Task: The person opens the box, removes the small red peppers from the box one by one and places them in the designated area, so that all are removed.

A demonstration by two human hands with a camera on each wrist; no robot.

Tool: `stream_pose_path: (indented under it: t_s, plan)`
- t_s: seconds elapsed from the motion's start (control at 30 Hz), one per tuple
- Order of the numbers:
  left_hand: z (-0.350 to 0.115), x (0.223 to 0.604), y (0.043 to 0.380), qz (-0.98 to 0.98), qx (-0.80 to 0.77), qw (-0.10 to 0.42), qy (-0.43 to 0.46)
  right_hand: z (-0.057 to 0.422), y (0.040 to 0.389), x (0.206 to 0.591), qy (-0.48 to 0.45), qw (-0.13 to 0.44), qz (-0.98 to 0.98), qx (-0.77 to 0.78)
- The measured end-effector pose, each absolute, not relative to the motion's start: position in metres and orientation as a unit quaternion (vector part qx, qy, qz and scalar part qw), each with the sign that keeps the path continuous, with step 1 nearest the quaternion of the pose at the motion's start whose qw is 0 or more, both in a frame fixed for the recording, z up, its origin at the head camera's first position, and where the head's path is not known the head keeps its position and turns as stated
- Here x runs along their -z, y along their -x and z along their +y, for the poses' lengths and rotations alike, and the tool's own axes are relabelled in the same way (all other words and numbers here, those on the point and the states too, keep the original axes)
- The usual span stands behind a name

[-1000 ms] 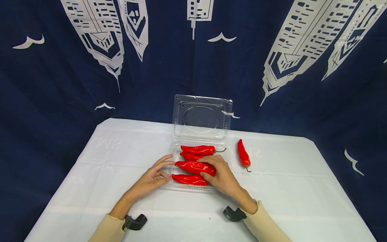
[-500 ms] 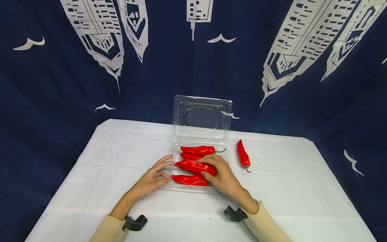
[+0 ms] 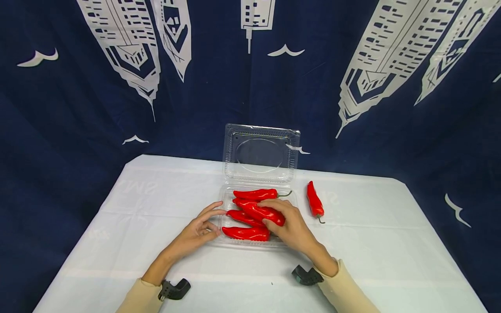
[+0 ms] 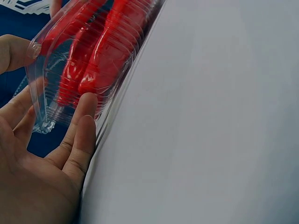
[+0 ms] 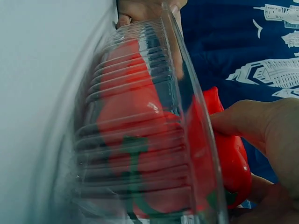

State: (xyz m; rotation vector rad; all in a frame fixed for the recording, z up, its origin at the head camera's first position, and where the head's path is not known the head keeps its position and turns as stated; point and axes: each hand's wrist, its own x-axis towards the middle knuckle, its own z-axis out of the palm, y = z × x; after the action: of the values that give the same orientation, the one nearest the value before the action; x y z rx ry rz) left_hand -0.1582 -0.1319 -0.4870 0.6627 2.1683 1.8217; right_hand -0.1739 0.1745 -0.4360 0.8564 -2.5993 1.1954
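Note:
My right hand [image 3: 287, 221] holds a red chili pepper [image 3: 256, 210] between thumb and fingers, over the base of a clear plastic clamshell container [image 3: 227, 193]. In the right wrist view, the held pepper [image 5: 232, 163] rises above the container's wall. Two other peppers lie partly beside or under it: a middle one [image 3: 240, 217] and a rear one [image 3: 254, 194] with a green stem. A front pepper [image 3: 244, 233] lies along the near wall. My left hand [image 3: 195, 230] rests its spread, fairly straight fingers against the container's left side; the left wrist view shows fingertips [image 4: 86, 105] touching its ribbed wall.
The container's clear lid [image 3: 260, 154] stands raised at the back. Another red chili pepper [image 3: 315, 201] lies on the white-covered table [image 3: 372, 243], right of the container. A dark blue cloth [image 3: 250, 87] with white building prints hangs behind the table.
My right hand has shifted slightly right with the held pepper. That pepper now lies farther back over the one behind, uncovering another below it. My left hand has stayed in place.

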Motion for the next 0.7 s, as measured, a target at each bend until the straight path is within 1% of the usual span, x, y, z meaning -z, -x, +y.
stream_pose_path:
  t_s: [0.27,0.5,0.7]
  plan:
    - [-0.132,0.486,0.158,0.743,-0.620,0.114,-0.226,0.180,0.176,0.432,-0.285,0.074,-0.864,-0.407]
    - [-0.131,0.486,0.157,0.745,-0.619,0.115,-0.220,0.185,0.178,0.429,-0.283,0.061,-0.843,-0.453]
    - [-0.131,0.487,0.158,0.746,-0.618,0.116,-0.219,0.188,0.180,0.428,-0.265,0.068,-0.844,-0.461]
